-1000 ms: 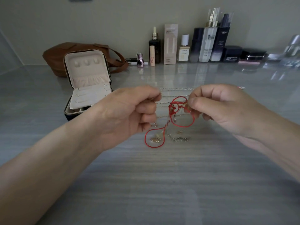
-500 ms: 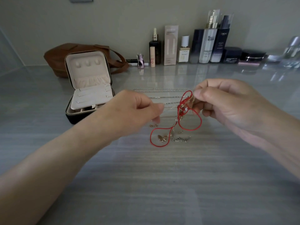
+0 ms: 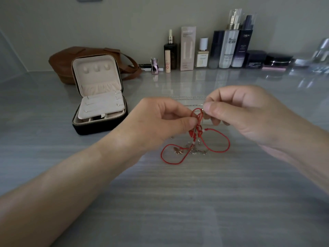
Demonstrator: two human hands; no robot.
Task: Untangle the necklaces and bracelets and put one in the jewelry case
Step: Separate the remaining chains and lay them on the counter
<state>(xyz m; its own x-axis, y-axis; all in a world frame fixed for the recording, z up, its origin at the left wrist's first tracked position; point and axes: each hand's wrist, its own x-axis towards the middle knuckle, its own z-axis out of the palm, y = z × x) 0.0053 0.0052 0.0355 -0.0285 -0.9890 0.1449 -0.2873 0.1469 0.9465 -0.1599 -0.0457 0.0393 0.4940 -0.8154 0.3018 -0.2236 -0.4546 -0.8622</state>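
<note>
A tangle of red cord bracelets (image 3: 216, 139) and thin metal chains hangs between my hands above the grey table. My left hand (image 3: 160, 122) pinches the red cord at the knot with thumb and forefinger. My right hand (image 3: 243, 113) pinches the top of the same tangle, just right of the left hand. Loops of red cord and a gold butterfly charm (image 3: 178, 151) trail on the table below. Thin silver chains (image 3: 187, 97) lie stretched out behind my hands. The jewelry case (image 3: 99, 97) stands open at the left, its cream lining showing.
A brown leather bag (image 3: 62, 63) lies behind the case. Several cosmetic bottles (image 3: 229, 49) and dark jars (image 3: 256, 58) line the back wall. Clear glass items (image 3: 320, 52) stand at the far right.
My hands have come closer together over the tangle. The left hand now pinches the red cord right at the knot, and the red loops hang lower and spread wider on the table.
</note>
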